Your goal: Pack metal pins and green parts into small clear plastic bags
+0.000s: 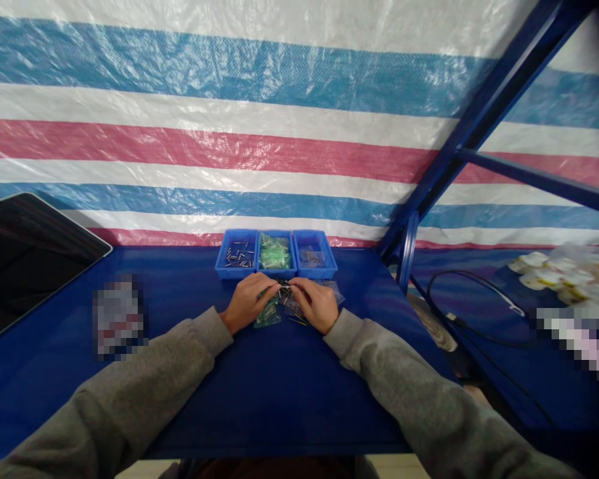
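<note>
Grey sleeves: the left sleeve (150,372) and the right sleeve (404,366) reach in from the lower corners of the view and converge over the blue table (279,406).

Left hand: the left hand (247,303) is palm down, its knuckles raised and its fingers angled inward; thumb and fingertips are pinched on one end of a slim piece (284,287).

Right hand: the right hand (318,304) mirrors it, wrist bent inward, its thumb and fingertips pinched on the other end.

Slim piece: it lies directly between the two sets of fingertips, with neither hand nearer. Its long axis seems to run side to side, roughly parallel to the table's far edge; what it is cannot be told at this size.

Below the fingers: a green bag (268,317) lies beside the left fingers, towards the table's near edge. Dark slender pieces (298,320) lie loose between the hands, partly hidden by the right one. A clear bag (335,291) shows just beyond the right hand.

Blue bins: three stand side by side just past the hands, close to the far edge. The left bin (235,273) holds slender metal pieces, the middle bin (276,273) green bags, the right bin (316,273) clear bags with small contents.

Table's left side: a dark panel with a pale rim (30,266) stands towards the far left corner, and a blurred-out item (118,319) lies between it and the left forearm.

Beyond the right edge: a black cable (472,273) curls beside a blue metal frame (429,179).
</note>
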{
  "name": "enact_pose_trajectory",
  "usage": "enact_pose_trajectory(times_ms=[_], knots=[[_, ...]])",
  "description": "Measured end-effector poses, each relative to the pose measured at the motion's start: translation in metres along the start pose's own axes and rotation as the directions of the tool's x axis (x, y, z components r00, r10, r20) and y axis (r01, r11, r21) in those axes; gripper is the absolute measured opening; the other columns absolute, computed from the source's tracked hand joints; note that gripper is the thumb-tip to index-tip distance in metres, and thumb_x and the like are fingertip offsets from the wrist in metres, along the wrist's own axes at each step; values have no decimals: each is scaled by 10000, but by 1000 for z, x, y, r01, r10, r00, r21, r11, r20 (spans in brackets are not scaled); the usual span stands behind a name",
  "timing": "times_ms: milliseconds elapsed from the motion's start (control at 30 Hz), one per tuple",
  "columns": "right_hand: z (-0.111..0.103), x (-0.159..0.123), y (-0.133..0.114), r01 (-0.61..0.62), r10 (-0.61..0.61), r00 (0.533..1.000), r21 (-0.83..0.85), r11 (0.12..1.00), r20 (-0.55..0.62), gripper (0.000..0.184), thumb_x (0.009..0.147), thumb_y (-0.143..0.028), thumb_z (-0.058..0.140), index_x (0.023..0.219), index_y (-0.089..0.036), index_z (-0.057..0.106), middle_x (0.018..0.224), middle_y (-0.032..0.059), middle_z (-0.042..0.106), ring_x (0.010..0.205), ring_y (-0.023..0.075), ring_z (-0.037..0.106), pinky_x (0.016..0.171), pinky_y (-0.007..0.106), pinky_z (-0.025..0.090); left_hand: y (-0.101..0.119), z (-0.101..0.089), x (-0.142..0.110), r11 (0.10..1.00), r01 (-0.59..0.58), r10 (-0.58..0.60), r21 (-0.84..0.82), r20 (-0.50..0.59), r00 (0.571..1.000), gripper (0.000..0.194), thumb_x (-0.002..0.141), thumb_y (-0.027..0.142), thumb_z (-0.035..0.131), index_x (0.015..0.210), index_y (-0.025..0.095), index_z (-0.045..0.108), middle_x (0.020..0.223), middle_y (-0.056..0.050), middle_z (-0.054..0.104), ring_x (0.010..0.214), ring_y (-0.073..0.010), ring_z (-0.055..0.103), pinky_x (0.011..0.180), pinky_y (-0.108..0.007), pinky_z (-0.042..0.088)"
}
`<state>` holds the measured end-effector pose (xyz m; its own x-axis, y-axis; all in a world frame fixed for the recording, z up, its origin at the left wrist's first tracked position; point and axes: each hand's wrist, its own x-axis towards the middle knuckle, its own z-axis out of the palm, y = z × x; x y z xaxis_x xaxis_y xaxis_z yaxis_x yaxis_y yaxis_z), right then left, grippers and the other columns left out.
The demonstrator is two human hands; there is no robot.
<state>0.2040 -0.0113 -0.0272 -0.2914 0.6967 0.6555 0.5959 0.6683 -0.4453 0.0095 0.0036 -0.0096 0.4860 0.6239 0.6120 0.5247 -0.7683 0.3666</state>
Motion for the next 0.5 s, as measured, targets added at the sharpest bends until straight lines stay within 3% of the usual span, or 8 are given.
enact_pose_trajectory(times_ms=[233,500], knots=[[1,-1,0,-16,16,1000,-22,1000,24,199,891,-298,462,972,-174,597,747,26,655,645,120,602,619,209,441,2,-1,1,1000,-3,3,-16,-21,1000,161,879,235,482,827,145,605,793,-46,624,750,-136,559,727,-260,449],[-1,0,-2,-15,16,999,-34,999,30,203,906,-295,436,924,-171,596,768,30,658,636,110,597,610,200,422,2,-1,1,1000,11,-11,-9,1,1000,166,882,237,481,837,141,607,799,-48,623,763,-138,559,731,-266,449]])
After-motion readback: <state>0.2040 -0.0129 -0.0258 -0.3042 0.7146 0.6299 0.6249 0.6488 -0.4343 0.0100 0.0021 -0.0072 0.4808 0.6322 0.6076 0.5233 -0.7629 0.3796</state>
